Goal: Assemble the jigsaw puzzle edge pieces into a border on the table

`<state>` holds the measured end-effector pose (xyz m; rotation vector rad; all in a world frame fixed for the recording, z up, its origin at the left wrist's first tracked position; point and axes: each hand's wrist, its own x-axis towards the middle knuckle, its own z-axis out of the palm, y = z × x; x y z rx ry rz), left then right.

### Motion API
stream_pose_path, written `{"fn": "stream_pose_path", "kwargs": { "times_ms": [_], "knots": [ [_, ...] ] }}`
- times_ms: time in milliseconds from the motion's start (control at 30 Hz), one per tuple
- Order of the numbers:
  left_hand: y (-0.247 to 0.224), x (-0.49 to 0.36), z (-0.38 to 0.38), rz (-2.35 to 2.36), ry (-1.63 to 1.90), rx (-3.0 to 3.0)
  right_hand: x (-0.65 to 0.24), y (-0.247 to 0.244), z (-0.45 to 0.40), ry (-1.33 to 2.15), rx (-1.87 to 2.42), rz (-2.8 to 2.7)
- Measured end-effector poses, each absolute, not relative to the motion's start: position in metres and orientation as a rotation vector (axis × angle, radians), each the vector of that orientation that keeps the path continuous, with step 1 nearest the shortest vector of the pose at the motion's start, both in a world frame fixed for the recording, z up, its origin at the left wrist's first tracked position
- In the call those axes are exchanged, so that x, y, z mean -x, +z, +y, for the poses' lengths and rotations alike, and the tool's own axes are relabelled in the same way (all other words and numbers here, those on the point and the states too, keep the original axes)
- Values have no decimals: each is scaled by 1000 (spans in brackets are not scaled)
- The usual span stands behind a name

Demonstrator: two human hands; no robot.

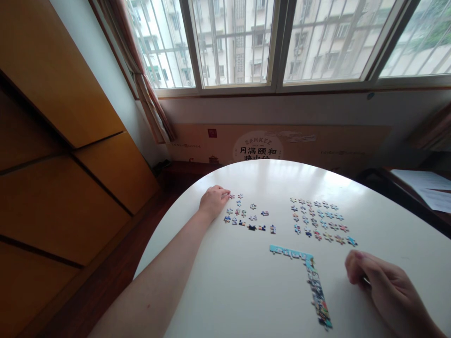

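Note:
My left hand (213,201) reaches to the far left of the white table, its fingertips pinched at a small puzzle piece (231,196) at the edge of the left group. Loose puzzle pieces (252,218) lie spaced out beside and below that hand. A second group of loose pieces (313,220) sits in rows farther right. Joined pieces form a corner-shaped strip (315,281), with a short arm to the left and a long arm toward me. My right hand (369,274) rests closed on the table right of the strip; nothing shows in its curled fingers.
The round white table (218,300) has its curved edge to the left and far side. Papers (424,180) lie on a dark surface at the right. Wooden cabinets (70,197) stand at the left, and a printed box panel (317,145) stands beyond the table under the windows.

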<state>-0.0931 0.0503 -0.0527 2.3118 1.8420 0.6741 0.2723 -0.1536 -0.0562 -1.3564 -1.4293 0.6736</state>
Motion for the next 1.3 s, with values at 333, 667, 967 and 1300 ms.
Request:
{"fn": "stream_pose_path", "kwargs": {
  "times_ms": [333,667,967,1300],
  "knots": [
    [-49,89,51,1866,723,-2227,-271,-56,-153,688,1336,-1428],
    [-48,91,53,1800,763,-2139,-270,-57,-151,697,1307,-1449],
    [-45,91,48,1765,824,-2012,-275,-61,-151,743,1298,-1470],
    [-45,90,48,1784,855,-1967,-277,-60,-152,728,1295,-1509]
  ]
}}
